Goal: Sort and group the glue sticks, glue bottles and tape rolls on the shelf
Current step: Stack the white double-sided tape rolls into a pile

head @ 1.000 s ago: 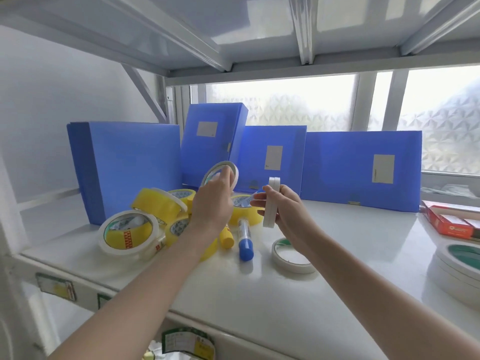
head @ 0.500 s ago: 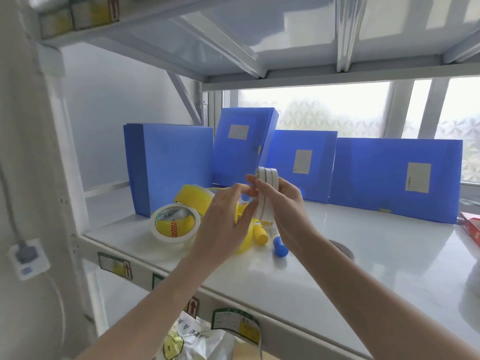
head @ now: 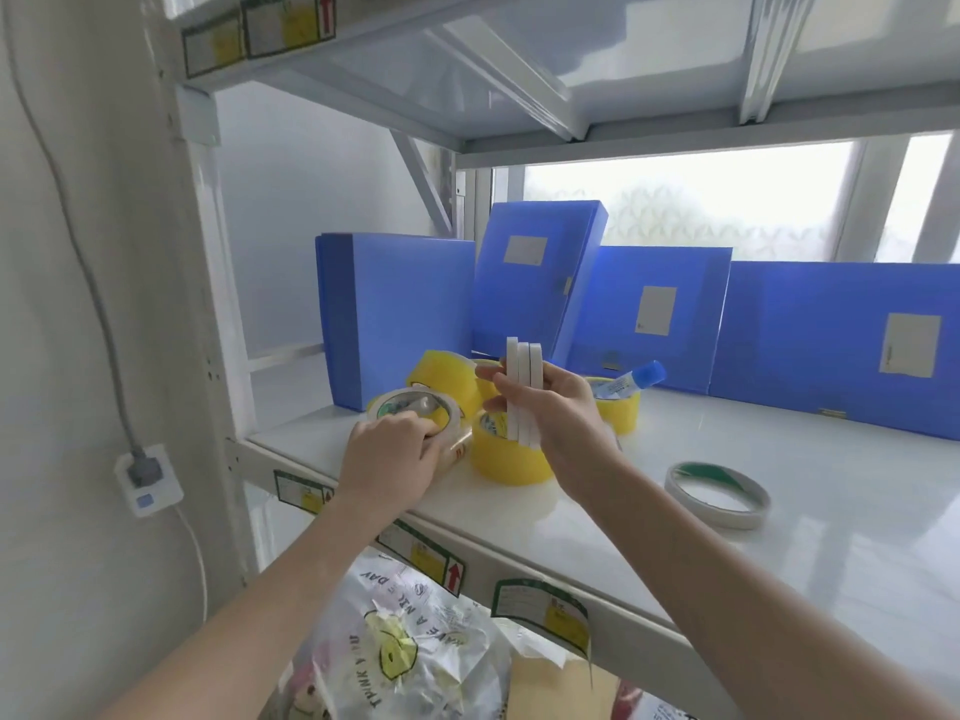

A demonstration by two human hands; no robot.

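Tape rolls [head: 523, 392], 3 thin white, upright in right hand [head: 558, 407], left hand [head: 395, 454] gripping clear roll [head: 415, 413]

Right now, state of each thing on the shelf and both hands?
Thin white rolls: three, upright, stacked side by side, held in right hand.
Clear tape roll: on shelf, left hand gripping it.
Yellow rolls: clustered on shelf.
Green-core roll: flat, alone.
Glue stick: capped, propped on a yellow roll.
Blue folders: upright, closed.
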